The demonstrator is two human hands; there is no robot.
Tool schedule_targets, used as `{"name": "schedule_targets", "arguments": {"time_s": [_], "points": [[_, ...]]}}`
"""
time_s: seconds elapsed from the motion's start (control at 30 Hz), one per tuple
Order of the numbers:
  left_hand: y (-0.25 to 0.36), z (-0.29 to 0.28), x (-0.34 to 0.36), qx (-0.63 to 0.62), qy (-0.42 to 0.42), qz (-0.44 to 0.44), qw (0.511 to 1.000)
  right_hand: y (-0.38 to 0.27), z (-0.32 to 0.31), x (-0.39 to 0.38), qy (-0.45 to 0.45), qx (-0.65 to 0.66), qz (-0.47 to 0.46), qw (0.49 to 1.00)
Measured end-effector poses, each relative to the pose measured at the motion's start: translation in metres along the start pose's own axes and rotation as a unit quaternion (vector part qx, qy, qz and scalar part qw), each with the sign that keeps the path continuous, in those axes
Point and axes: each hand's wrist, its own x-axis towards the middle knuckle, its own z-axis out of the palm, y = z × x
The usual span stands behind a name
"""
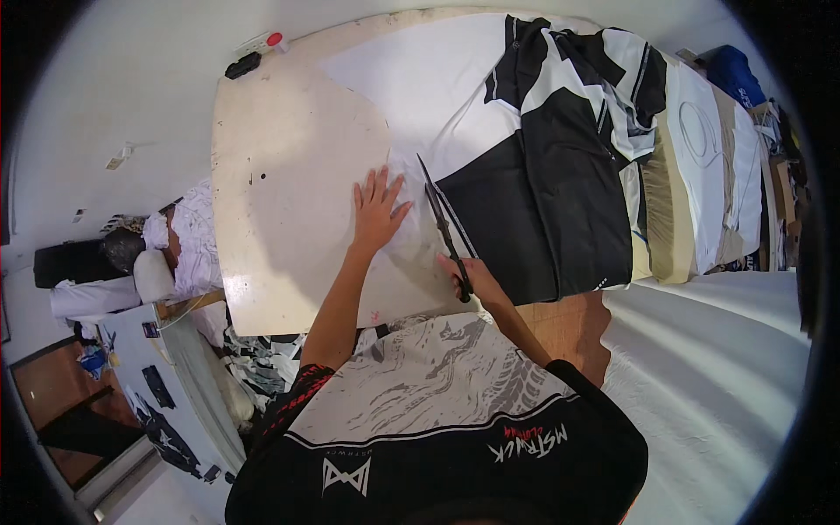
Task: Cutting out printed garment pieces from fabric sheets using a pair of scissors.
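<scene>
My left hand (379,213) lies flat on the pale table (289,175), fingers spread, with the fingertips by the edge of thin white fabric (429,70). In my right hand (479,276) is a pair of long dark scissors (440,220). Their blades point away from me and stand slightly apart, along the left edge of a black fabric piece (499,201). Whether the blades touch any cloth I cannot tell. To the right, folded black fabric (582,210) overlaps that piece. Beyond it sits a heap of black-and-white garment pieces (569,66).
Stacked fabric and paper sheets (700,166) line the table's right end. A power strip (254,44) with a red plug and a black item (243,66) sit at the far left corner. White cloth (700,350) drapes at the right. Bundled fabrics (188,236) lie left of the table.
</scene>
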Motion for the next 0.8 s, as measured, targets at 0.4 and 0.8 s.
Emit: {"name": "schedule_targets", "arguments": {"time_s": [0.4, 0.8], "points": [[-0.001, -0.007, 0.000, -0.003, 0.011, -0.011, 1.000, -0.023, 0.011, 0.019, -0.003, 0.054, -0.030, 0.998], [-0.001, -0.006, 0.001, 0.007, 0.039, -0.013, 0.999, -0.055, 0.009, 0.066, -0.004, 0.037, -0.003, 0.999]]}}
